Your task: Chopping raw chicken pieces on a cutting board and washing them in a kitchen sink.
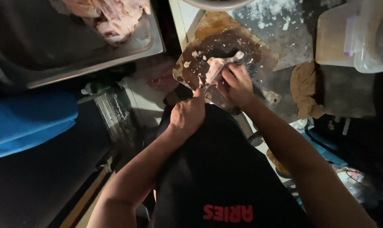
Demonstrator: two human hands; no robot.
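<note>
Meat piece (217,67) on cutting board (225,42); metal tray (73,50) left of board; plastic container (356,38) right; cloth (305,90) between.

The person is wearing a black apron or shirt front (219,169), which is filling the lower middle of the head view, with red block lettering near the bottom edge appearing upside down to the camera. Both forearms are showing bare up to the frame edge, with no sleeves or gloves. The left hand (187,114) and right hand (237,84) are carrying no visible rings or watch.
</note>
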